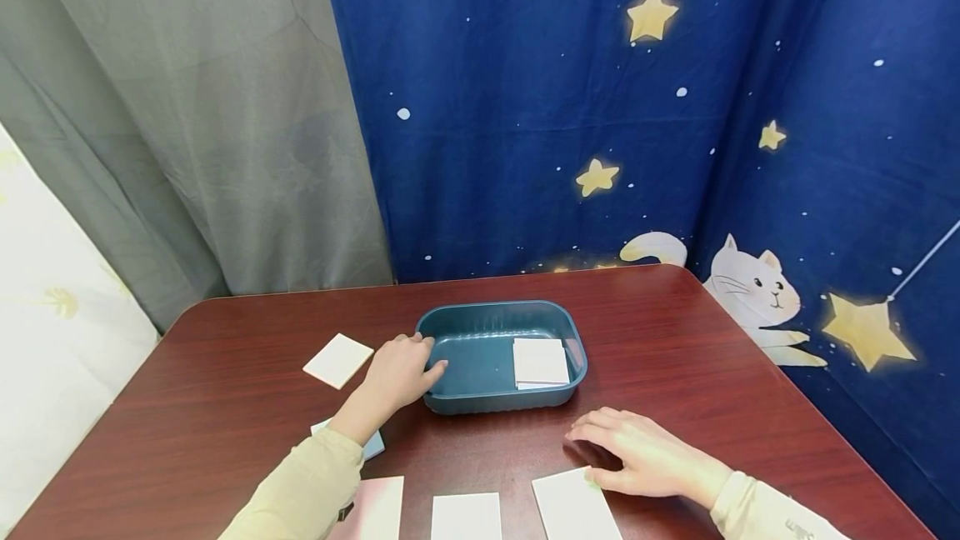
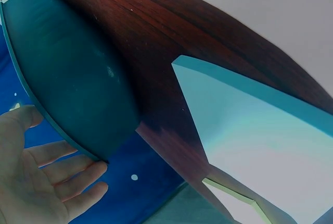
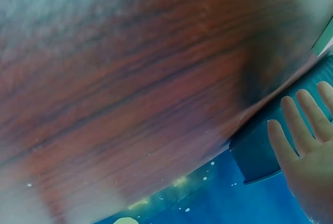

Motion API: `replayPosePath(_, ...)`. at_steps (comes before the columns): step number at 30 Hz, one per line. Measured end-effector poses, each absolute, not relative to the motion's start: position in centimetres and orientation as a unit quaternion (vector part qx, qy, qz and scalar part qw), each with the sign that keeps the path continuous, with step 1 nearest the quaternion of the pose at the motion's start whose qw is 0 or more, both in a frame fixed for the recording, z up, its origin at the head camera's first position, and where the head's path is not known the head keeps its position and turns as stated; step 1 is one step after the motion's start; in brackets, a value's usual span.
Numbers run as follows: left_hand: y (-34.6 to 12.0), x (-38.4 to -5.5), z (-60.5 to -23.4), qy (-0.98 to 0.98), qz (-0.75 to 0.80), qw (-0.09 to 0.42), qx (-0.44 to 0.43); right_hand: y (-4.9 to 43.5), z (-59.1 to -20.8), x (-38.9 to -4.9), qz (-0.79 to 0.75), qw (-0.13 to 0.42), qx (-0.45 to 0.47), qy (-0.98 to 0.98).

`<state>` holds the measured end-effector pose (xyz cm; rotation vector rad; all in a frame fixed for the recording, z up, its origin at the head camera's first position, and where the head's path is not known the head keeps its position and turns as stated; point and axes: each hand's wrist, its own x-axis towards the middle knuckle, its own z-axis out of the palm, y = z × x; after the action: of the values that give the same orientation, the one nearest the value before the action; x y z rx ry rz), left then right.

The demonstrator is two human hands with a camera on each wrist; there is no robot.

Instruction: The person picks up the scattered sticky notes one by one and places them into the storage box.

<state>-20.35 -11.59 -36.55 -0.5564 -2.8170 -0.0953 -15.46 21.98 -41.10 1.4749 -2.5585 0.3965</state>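
My left hand point(image 1: 399, 369) rests at the left end of a dark teal bin point(image 1: 472, 397), fingers and thumb at its rim. In the left wrist view, the fingers look fairly straight and partly pass behind the rim. White square sheets or pads point(image 1: 540, 359) lie stacked in the bin's right end. My right hand point(image 1: 637, 450) is over the table in front of the bin, fingers extended, with its thumb at the top corner of a white rectangular card or pad point(image 1: 576, 507). Whether the thumb touches it, I cannot tell.
A cream-edged square point(image 1: 337, 361) lies left of the bin. Partly under my left forearm is a light blue piece point(image 1: 373, 445). A pink piece point(image 1: 380, 507) and another white one point(image 1: 466, 517) lie near the front of the reddish-brown table point(image 1: 240, 390). Curtains hang behind.
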Motion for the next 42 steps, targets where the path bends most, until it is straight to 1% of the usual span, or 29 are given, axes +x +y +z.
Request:
replayPosePath(5, -11.6, -20.2, -36.4, -0.973, -0.036, 0.13, -0.19, 21.8, -41.2, -15.1, 0.132, 0.083, 0.507, -0.848)
replayPosePath(13, -11.7, -20.2, -36.4, -0.973, -0.037, 0.131, -0.189, 21.5, -41.3, -14.6, 0.131, 0.063, 0.512, -0.846)
replayPosePath(23, -11.7, -20.5, -36.5, -0.972, -0.039, 0.136, -0.189, 21.2, -41.8, -13.9, 0.112, 0.074, 0.52, -0.843)
replayPosePath(37, -11.7, -20.4, -36.5, -0.972, -0.038, 0.13, -0.189, 21.0, -42.3, -13.1, 0.094, 0.115, 0.546, -0.824)
replayPosePath(42, -11.7, -20.5, -36.5, -0.973, -0.037, 0.129, -0.187, 21.1, -42.5, -12.8, 0.088, 0.115, 0.552, -0.821)
